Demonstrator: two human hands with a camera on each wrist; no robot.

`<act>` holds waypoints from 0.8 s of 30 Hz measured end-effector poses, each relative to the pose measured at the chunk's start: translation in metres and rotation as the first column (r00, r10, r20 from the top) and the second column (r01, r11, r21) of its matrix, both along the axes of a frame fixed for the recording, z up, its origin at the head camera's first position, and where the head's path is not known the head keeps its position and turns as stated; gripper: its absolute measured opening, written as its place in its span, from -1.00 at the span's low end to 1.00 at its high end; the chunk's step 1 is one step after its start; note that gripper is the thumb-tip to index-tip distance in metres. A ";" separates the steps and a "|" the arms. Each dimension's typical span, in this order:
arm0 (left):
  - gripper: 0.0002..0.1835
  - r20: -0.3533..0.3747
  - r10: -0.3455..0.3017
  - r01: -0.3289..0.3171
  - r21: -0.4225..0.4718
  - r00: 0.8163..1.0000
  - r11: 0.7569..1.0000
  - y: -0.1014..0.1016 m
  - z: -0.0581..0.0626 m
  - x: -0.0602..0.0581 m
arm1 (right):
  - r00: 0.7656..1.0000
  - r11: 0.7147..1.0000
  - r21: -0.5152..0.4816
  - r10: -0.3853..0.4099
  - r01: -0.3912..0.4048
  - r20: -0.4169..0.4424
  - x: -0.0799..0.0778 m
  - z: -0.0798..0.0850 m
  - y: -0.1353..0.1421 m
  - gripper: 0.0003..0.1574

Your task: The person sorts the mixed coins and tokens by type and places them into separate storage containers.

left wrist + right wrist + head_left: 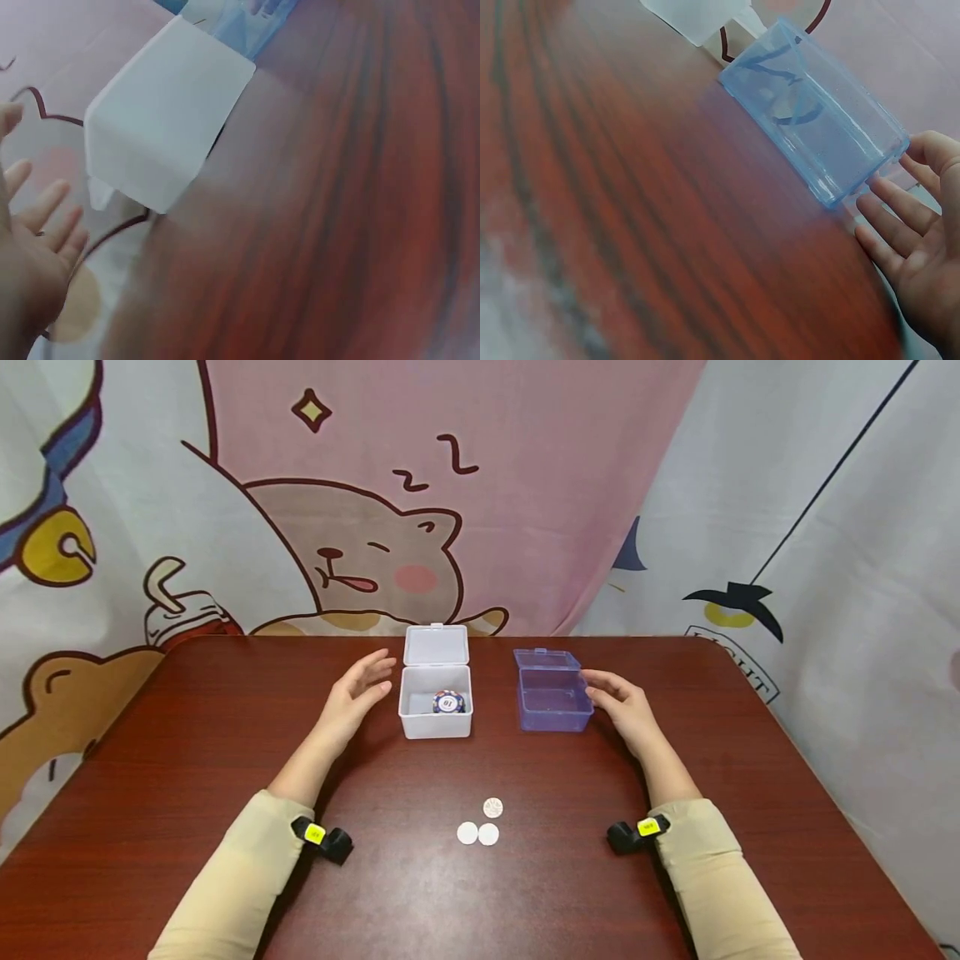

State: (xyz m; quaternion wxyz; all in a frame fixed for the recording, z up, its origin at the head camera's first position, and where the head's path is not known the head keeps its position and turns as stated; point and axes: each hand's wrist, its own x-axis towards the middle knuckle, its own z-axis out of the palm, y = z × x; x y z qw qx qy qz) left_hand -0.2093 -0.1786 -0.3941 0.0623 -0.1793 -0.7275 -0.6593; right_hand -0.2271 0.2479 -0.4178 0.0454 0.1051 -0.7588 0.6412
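A white plastic box stands with its lid tipped back, holding a poker chip with a patterned rim. To its left is my left hand, fingers extended and apart from the box; the left wrist view shows that hand holding nothing. A translucent blue plastic box, lid also raised, stands to the right of the white one. My right hand is at its right side, fingers loosely extended. In the right wrist view the fingertips meet or nearly meet the blue box; actual contact is hard to tell.
Three small whitish discs lie on the dark red wooden table between my forearms, one with a faint pattern. A cartoon-printed curtain hangs behind the table's far edge. Each wrist carries a small black camera.
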 end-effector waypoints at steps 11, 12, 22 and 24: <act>-0.66 -0.173 0.080 -0.055 0.144 0.982 0.988 0.014 0.037 0.025 | 1.000 1.000 0.015 0.011 -0.012 0.019 0.000 -0.001 -0.001 -0.52; -0.67 -0.184 0.075 -0.048 0.146 0.980 0.988 0.018 0.039 0.028 | 1.000 1.000 0.017 0.015 -0.015 0.024 0.000 -0.001 -0.001 -0.52; -0.70 -0.203 -0.221 0.200 -0.121 0.954 0.972 0.044 0.040 0.046 | 0.999 1.000 0.013 0.025 -0.025 0.025 -0.001 -0.003 0.001 -0.51; -0.71 -0.164 -0.299 0.259 -0.231 0.940 0.938 0.046 0.037 0.047 | 1.000 1.000 0.018 0.019 -0.019 0.018 0.000 -0.004 0.000 -0.52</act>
